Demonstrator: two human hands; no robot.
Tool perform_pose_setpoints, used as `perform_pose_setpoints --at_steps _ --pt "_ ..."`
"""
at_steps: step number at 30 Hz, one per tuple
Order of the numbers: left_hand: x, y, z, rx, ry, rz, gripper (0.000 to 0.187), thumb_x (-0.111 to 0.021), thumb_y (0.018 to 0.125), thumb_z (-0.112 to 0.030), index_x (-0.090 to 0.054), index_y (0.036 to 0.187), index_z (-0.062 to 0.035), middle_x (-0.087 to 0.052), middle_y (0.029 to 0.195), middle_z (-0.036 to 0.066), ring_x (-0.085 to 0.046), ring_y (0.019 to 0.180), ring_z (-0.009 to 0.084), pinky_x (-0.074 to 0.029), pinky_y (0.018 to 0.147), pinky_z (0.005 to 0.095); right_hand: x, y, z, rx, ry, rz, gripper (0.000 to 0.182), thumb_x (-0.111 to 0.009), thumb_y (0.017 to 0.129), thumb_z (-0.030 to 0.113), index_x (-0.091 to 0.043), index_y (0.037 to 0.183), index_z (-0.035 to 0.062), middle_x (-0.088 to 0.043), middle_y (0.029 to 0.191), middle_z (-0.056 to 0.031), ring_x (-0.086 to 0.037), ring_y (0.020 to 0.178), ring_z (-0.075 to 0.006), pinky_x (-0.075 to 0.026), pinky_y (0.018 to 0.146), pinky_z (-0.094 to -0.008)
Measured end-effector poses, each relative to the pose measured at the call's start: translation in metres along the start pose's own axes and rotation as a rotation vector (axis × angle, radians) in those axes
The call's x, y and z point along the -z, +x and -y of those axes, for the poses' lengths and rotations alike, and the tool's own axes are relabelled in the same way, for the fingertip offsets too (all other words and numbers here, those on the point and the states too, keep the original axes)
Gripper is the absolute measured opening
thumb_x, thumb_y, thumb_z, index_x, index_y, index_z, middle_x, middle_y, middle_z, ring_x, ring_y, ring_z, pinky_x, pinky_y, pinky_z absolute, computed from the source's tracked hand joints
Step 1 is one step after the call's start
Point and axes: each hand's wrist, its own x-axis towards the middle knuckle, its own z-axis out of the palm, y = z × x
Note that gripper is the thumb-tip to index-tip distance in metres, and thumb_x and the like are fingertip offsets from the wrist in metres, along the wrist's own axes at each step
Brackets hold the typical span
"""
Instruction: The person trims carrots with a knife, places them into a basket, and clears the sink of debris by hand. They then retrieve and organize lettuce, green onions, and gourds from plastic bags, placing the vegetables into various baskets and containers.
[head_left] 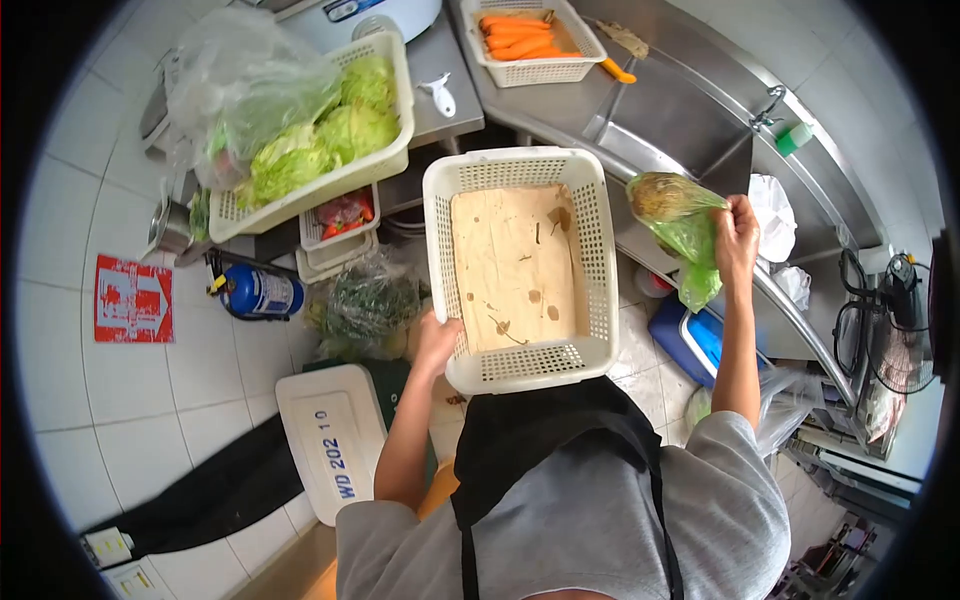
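Here we are: our left hand [438, 342] has its grip closed on the white basket [530, 372] mid-scene, near left edge, brown paper [520, 260] inside. Over right, near the sink [670, 120], our right hand [738, 238] has its grip bunched tight on 1 green bag [690, 212]!

The white lid [334, 436] reads "WD 202 1 0" in blue; the red wall sign [134, 300] bears worn white markings.
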Motion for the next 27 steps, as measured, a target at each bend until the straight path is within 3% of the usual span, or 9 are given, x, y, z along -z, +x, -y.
perform_pose_setpoints --at_steps 2,3,6,13,17,20,26,27 --pt "-0.012 0.003 -0.033 -0.018 -0.075 0.037 0.030 -0.044 0.074 0.003 -0.054 0.102 0.0079 -0.062 0.094 0.014 -0.060 0.082 0.0171 -0.047 0.069 0.0276 0.025 0.012 -0.008 -0.073 -0.027 -0.105 0.010 -0.047 0.087 0.007 -0.047 0.077 0.0053 -0.044 0.065 0.0052 -0.037 0.059 -0.0023 -0.030 0.051 -0.0181" --pt "-0.019 0.006 -0.047 -0.030 -0.075 0.060 0.039 -0.041 0.071 0.007 -0.049 0.109 0.0093 -0.058 0.104 0.014 -0.059 0.087 0.0199 -0.047 0.075 0.0298 0.039 0.019 -0.013 -0.109 -0.015 -0.134 0.010 -0.047 0.087 0.007 -0.046 0.077 0.0054 -0.044 0.065 0.0051 -0.037 0.059 -0.0022 -0.030 0.052 -0.0177" --pt "-0.041 0.014 -0.085 -0.169 -0.045 0.026 0.040 -0.041 0.070 0.007 -0.048 0.110 0.0096 -0.058 0.104 0.014 -0.059 0.088 0.0196 -0.046 0.077 0.0288 0.072 0.038 -0.027 -0.090 0.081 -0.232 0.009 -0.047 0.086 0.007 -0.047 0.077 0.0058 -0.045 0.066 0.0051 -0.036 0.059 -0.0020 -0.029 0.052 -0.0174" --pt "-0.058 0.027 -0.120 -0.262 0.042 -0.038 0.041 -0.041 0.072 0.004 -0.048 0.113 0.0093 -0.057 0.107 0.015 -0.057 0.090 0.0191 -0.044 0.077 0.0276 0.110 0.081 -0.078 -0.108 0.146 -0.269 0.008 -0.047 0.085 0.007 -0.047 0.078 0.0040 -0.051 0.072 0.0005 -0.039 0.063 -0.0040 -0.031 0.057 -0.0171" --pt "-0.054 0.024 -0.110 -0.140 0.094 -0.075 0.042 -0.042 0.071 0.004 -0.047 0.113 0.0092 -0.057 0.107 0.015 -0.057 0.091 0.0195 -0.044 0.079 0.0282 0.080 0.123 -0.092 -0.076 0.039 -0.175 0.007 -0.046 0.085 0.006 -0.048 0.079 0.0049 -0.038 0.064 0.0072 -0.033 0.056 -0.0017 -0.027 0.048 -0.0193" --pt "-0.056 0.021 -0.095 -0.124 0.062 -0.137 0.041 -0.042 0.071 0.004 -0.048 0.111 0.0091 -0.057 0.106 0.015 -0.057 0.091 0.0195 -0.044 0.079 0.0289 0.039 0.161 -0.111 0.000 0.169 -0.067 0.011 -0.046 0.086 0.007 -0.044 0.075 0.0046 -0.037 0.063 0.0071 -0.032 0.055 -0.0014 -0.026 0.047 -0.0197" --pt "-0.062 0.011 -0.082 -0.161 -0.056 -0.204 0.045 -0.042 0.068 0.005 -0.048 0.113 0.0071 -0.058 0.104 0.011 -0.059 0.088 0.0190 -0.047 0.076 0.0293 -0.039 0.211 -0.102 -0.107 0.390 0.015 0.007 -0.048 0.084 0.008 -0.047 0.078 0.0056 -0.045 0.065 0.0053 -0.035 0.055 -0.0011 -0.027 0.047 -0.0182" --pt "-0.066 0.008 -0.083 -0.182 -0.083 -0.221 0.039 -0.045 0.071 0.002 -0.049 0.109 0.0097 -0.059 0.101 0.013 -0.057 0.088 0.0186 -0.044 0.078 0.0290 -0.049 0.214 -0.091 -0.133 0.384 0.060 0.006 -0.048 0.084 0.008 -0.048 0.079 0.0054 -0.046 0.065 0.0050 -0.037 0.056 -0.0019 -0.029 0.048 -0.0185"
